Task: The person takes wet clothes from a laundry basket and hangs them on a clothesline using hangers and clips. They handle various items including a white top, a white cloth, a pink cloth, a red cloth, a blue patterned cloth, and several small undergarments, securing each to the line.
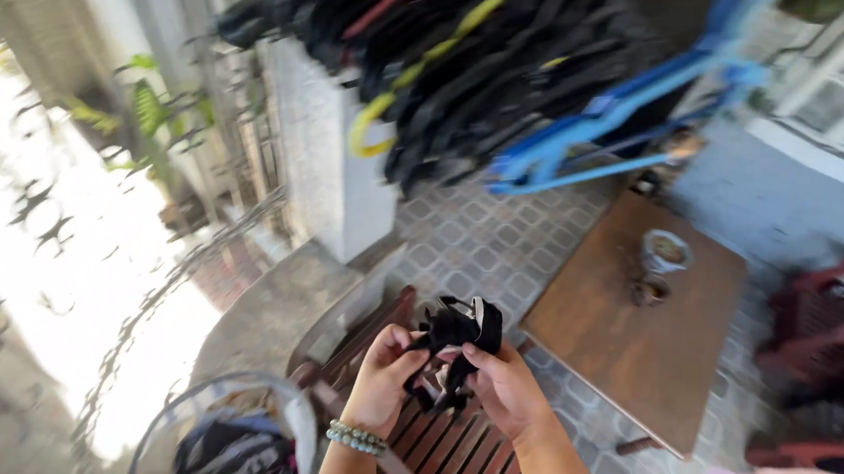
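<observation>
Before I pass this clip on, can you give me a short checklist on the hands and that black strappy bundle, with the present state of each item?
1. Both hands on the bundle: ok. The left hand and right hand each grip the black strap bundle.
2. Bundle clear of surfaces: ok, held up above the slatted wooden chair.
3. Straps untangled: cannot tell, the picture is blurred.
4. Basket within sight: ok, the wire basket with clothing sits by the left hand.
5. Wooden table free for use: not ok, small cups stand on it.
</observation>
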